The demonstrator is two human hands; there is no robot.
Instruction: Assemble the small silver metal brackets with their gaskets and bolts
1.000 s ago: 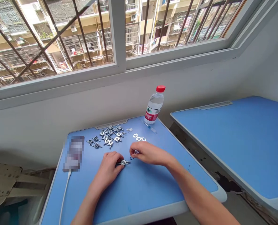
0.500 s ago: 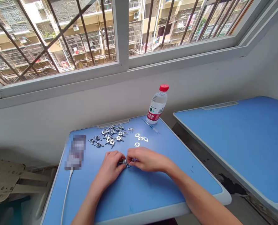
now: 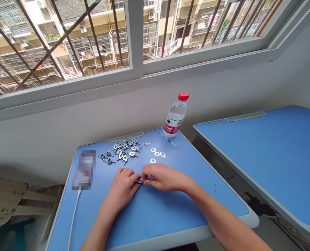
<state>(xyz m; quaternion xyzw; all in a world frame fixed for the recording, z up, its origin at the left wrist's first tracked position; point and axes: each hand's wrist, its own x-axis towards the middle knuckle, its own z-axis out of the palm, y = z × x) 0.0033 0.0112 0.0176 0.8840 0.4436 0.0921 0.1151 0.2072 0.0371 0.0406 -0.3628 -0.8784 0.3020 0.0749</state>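
Both hands meet over the middle of a blue desk (image 3: pixel 157 212). My left hand (image 3: pixel 123 188) pinches a small metal fitting (image 3: pixel 139 181) against the desktop. My right hand (image 3: pixel 162 177) is closed too, its fingertips touching the same fitting and holding a tiny part I cannot make out. A heap of several similar metal fittings (image 3: pixel 122 150) lies behind the hands. A few flat metal plates (image 3: pixel 156 155) with holes lie just beyond my right hand.
A water bottle (image 3: pixel 176 115) with a red cap stands at the desk's far right corner, a thin blue-handled tool (image 3: pixel 168 140) lying beside it. A phone (image 3: pixel 83 169) with a white cable (image 3: pixel 72 219) lies at the left. A second blue desk (image 3: pixel 270 153) stands to the right.
My right hand has moved left to meet my left hand at the fitting. One flat plate now lies apart from the others, nearer my right hand.
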